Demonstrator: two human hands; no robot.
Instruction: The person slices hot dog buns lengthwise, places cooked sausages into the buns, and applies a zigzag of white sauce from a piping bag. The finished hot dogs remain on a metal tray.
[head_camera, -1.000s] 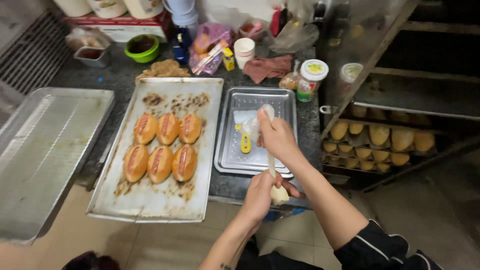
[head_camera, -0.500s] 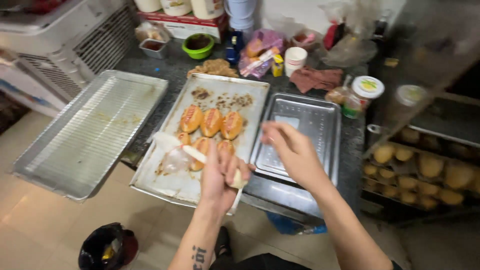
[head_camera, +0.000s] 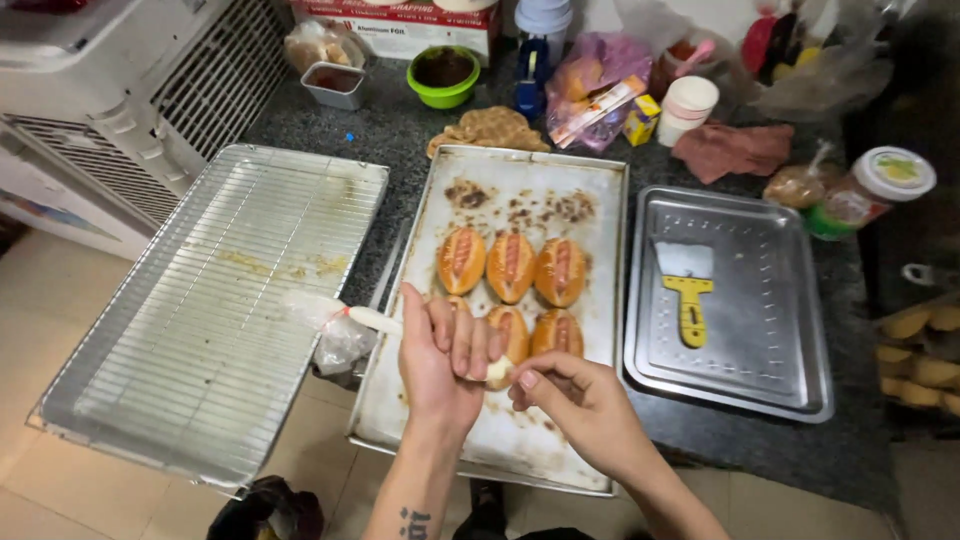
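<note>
My left hand (head_camera: 440, 358) holds a clear piping bag (head_camera: 340, 330) whose crumpled end sticks out to the left, over the near end of a stained baking tray (head_camera: 520, 190). My right hand (head_camera: 575, 400) pinches the bag's tip right beside the left fingers. Several golden buns (head_camera: 510, 265) with a red strip down the middle lie in two rows on the tray, just beyond both hands. The near-left bun is partly hidden by my fingers.
A wire cooling rack (head_camera: 215, 300) in a tray sits to the left, overhanging the counter. A metal tray (head_camera: 740, 350) holding a yellow-handled scraper (head_camera: 688, 285) lies to the right. Bowls, bags, a cup and a jar (head_camera: 870, 190) crowd the back of the dark counter.
The view has swung left and come closer. My right hand moved from above the right tray to the left hand and now pinches the bag's tip over the baking tray.
</note>
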